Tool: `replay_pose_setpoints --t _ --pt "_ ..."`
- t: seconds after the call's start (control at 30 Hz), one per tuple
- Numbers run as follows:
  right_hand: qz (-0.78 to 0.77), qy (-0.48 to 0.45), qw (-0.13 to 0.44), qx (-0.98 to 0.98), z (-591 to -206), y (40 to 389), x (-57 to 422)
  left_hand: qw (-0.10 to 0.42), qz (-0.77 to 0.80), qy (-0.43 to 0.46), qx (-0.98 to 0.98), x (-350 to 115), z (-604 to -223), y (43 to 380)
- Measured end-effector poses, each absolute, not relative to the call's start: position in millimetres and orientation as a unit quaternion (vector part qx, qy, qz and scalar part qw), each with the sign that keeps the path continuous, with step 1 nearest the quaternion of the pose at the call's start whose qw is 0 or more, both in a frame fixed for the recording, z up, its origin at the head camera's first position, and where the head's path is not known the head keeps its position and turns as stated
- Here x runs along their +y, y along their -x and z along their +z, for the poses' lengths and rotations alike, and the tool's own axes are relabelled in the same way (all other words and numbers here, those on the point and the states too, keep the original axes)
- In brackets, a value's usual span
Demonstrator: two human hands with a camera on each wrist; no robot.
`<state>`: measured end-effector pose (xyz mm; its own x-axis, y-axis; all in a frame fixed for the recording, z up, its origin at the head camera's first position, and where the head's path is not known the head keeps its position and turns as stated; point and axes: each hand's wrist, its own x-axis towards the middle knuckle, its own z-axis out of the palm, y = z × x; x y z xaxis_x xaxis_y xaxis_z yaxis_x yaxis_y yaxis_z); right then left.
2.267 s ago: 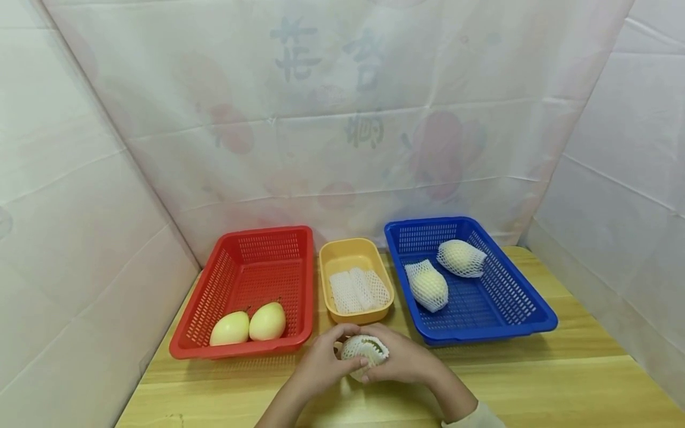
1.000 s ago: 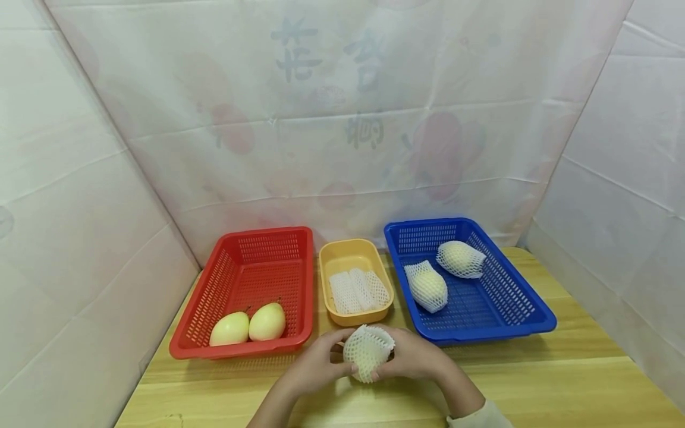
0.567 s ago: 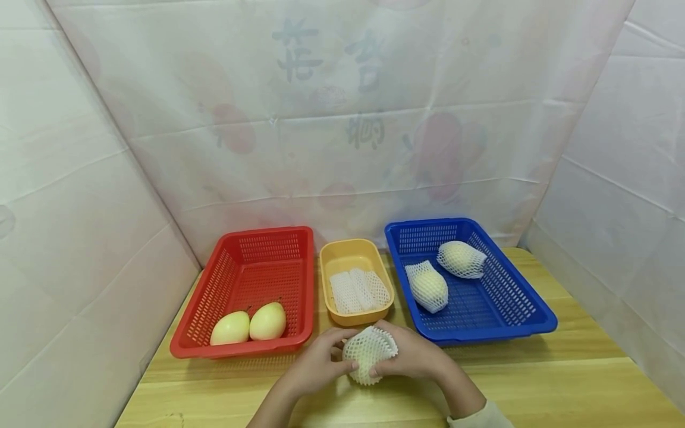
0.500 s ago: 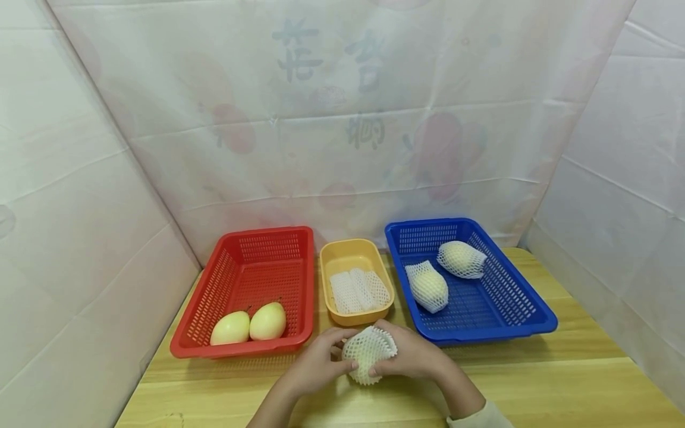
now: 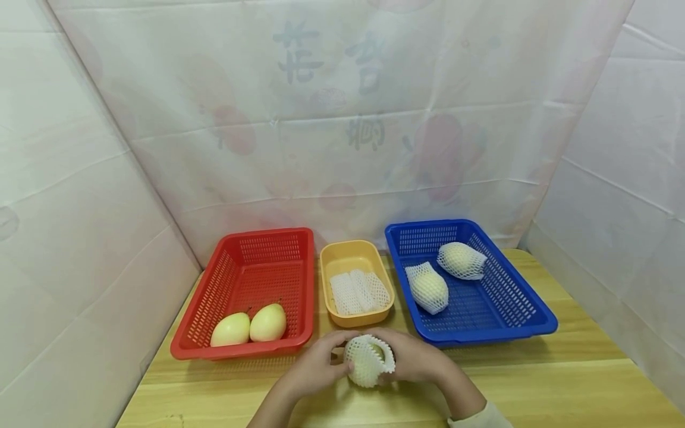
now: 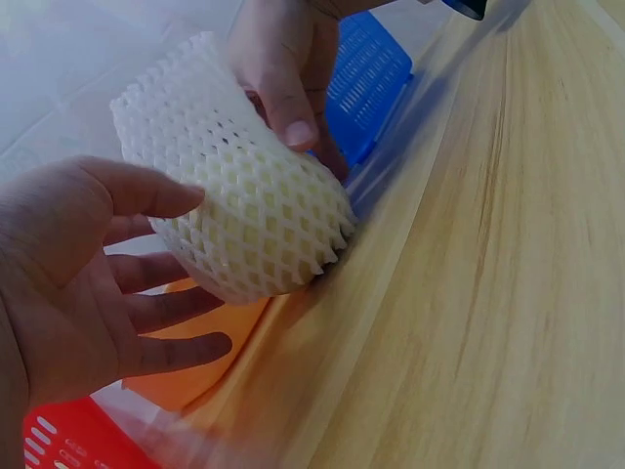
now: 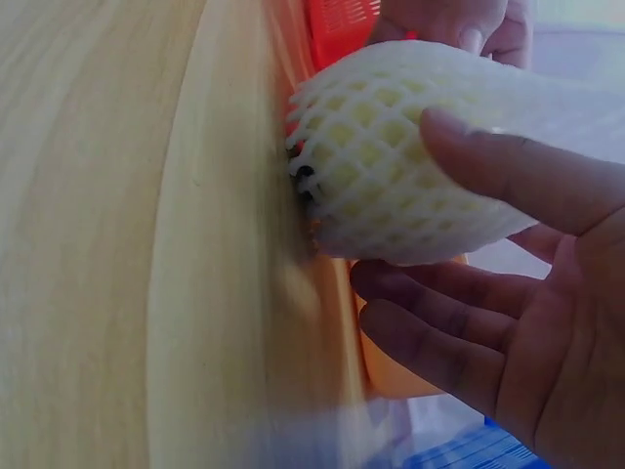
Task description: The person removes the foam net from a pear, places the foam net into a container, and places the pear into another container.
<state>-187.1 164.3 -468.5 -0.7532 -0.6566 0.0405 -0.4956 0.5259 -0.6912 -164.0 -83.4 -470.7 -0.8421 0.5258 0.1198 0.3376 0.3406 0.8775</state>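
Observation:
A pale yellow pear in a white foam net [image 5: 365, 364] is between both hands, low over the table's front middle. The net's scalloped mouth gapes toward the upper right, showing some pear skin inside. From the left, my left hand [image 5: 316, 365] holds it with the thumb on the net; its lower fingers spread loosely in the left wrist view. On the other side, my right hand [image 5: 414, 358] holds it, its thumb [image 7: 488, 161] lying over the mesh and its fingers below. Close to the table, the net's jagged lower edge [image 6: 337, 244] shows in the left wrist view.
Left stands a red basket [image 5: 187, 324] with two bare pears [image 5: 267, 322]. A yellow box [image 5: 348, 246] in the middle holds several flat foam nets [image 5: 355, 291]. The blue basket [image 5: 514, 330] on the right contains two netted pears [image 5: 429, 290]. White cloth walls surround the wooden table [image 5: 535, 386].
Both hands have stayed near the same spot while turning the netted pear. The net's mouth, puffed upward a second ago, now tips toward the right hand and shows the pear inside.

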Motion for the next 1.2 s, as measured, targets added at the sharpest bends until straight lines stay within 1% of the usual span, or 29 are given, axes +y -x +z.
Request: replay_pose_setpoints --t 0.2,0.37,0.6,0.83,1.07,1.2 --pt "-0.378 0.32 0.134 0.859 -467.8 187.3 165.7 0.103 0.508 -0.295 0.803 -82.2 -473.9 164.9" --pt "-0.384 0.316 0.148 0.855 -466.7 187.0 165.1 0.088 0.516 -0.274 0.807 -77.4 -476.3 164.2" --pt "-0.383 0.314 0.15 0.856 -465.0 186.6 164.3 0.075 0.516 -0.247 0.817 -75.6 -476.7 162.9" --pt "-0.392 0.312 0.145 0.853 -462.8 186.9 165.0 0.068 0.516 -0.257 0.814 -76.2 -475.8 162.6" --pt "-0.41 0.299 0.148 0.849 -461.9 185.9 163.4 0.034 0.503 -0.26 0.823 -75.4 -472.5 161.6" --pt "-0.408 0.302 0.136 0.851 -462.5 186.2 162.2 0.016 0.497 -0.259 0.828 -75.1 -471.6 162.3"
